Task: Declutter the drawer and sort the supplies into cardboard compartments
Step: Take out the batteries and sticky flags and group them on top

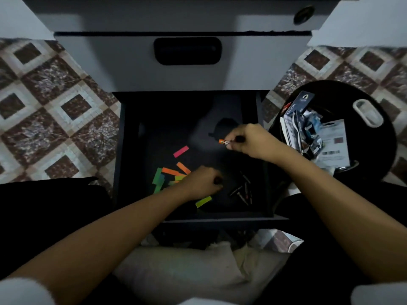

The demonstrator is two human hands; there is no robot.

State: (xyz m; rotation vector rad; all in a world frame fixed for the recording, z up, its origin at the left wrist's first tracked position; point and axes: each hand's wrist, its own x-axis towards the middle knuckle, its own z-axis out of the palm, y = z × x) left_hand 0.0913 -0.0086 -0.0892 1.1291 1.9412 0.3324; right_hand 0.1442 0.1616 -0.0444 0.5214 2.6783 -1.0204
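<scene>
Two hands reach into the drawer (220,220): the right hand (248,139), grip pinched on an orange-tipped cylinder (223,142) above its floor, should lift steadily; the left hand (201,182) curls beside coloured strips (170,172), grip unreadable.

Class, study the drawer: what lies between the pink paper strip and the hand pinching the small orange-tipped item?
Nothing. The head view shows only bare dark drawer floor between the pink strip and the right hand pinching the orange-tipped item.
</scene>
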